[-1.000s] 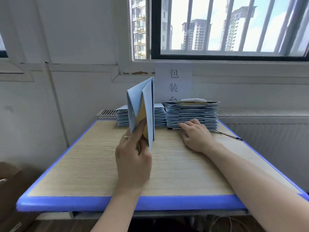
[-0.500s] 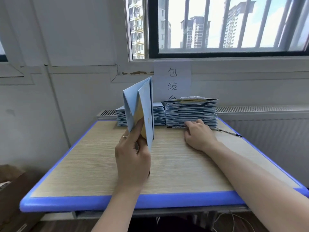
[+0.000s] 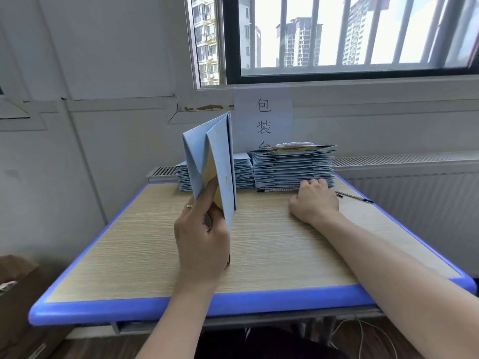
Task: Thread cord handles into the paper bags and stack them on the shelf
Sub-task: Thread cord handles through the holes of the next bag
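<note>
Upright, paper bag (image 3: 220,161) in left hand (image 3: 202,242); right hand (image 3: 315,200) at cord (image 3: 274,189), grasp unclear.

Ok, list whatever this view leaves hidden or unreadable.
Head view:
Right hand: its own back hides the fingertips, so a grip on the cord cannot be told.
Left stack: middle hidden behind the held bag in the left hand.
Wall sign: lowest character cut off by the right stack.
Cardboard box: cropped by the left edge.
</note>
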A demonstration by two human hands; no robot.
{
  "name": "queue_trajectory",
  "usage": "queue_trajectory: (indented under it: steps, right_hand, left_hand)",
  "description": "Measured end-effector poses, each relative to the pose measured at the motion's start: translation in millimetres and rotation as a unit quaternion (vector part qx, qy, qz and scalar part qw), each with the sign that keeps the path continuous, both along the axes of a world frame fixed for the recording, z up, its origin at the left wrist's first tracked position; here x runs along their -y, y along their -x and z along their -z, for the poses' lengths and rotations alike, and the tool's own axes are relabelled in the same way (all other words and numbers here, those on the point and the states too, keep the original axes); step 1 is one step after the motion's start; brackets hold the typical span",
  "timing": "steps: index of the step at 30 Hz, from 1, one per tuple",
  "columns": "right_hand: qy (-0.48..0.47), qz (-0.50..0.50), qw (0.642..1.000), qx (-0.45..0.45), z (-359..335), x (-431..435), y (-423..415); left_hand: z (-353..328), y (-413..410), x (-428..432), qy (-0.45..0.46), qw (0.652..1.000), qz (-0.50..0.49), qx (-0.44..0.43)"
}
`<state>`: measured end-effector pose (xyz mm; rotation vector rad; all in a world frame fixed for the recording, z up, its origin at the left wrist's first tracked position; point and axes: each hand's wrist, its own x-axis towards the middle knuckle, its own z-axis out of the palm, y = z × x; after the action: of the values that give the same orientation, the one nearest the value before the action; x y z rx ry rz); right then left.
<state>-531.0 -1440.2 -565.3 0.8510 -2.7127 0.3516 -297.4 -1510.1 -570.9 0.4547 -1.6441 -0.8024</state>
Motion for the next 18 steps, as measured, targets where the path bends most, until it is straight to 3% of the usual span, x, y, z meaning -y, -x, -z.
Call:
queue_trajectory:
  steps: [18]
  right_hand:
    - [-0.035,0.026,0.999,0.03,-2.7,0.8,-0.1]
  left_hand:
    - [1.7,1.2,0.5,-0.018,1.0,0.002,-0.01]
